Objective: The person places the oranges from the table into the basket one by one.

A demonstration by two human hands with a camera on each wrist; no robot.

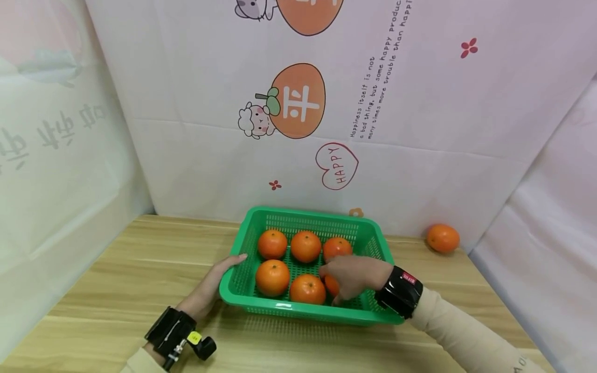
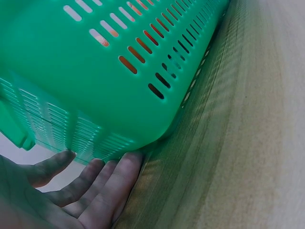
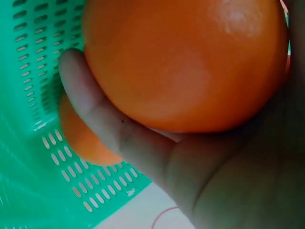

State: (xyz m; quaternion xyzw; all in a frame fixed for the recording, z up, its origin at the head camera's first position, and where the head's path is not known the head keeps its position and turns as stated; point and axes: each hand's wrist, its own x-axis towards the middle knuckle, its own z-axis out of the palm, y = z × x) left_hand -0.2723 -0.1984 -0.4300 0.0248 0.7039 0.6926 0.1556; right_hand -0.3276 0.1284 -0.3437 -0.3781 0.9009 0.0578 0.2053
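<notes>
A green plastic basket [image 1: 322, 311] with slotted walls stands on the table, with several oranges [image 1: 305, 246] in two rows inside. My right hand [image 1: 352, 277] reaches over the basket's right side and holds an orange [image 3: 186, 62] in the front right corner, thumb and fingers round it. In the head view that hand covers most of this fruit. My left hand [image 1: 210, 285] touches the basket's left end. Its fingers [image 2: 112, 186] lie nearly straight against the end wall, low near the table, in the left wrist view.
Another orange [image 1: 443, 238] lies outside the basket at the table's back right corner. A printed white cloth [image 1: 210, 155] hangs behind the wooden table [image 1: 116, 280], with white sheets on both sides.
</notes>
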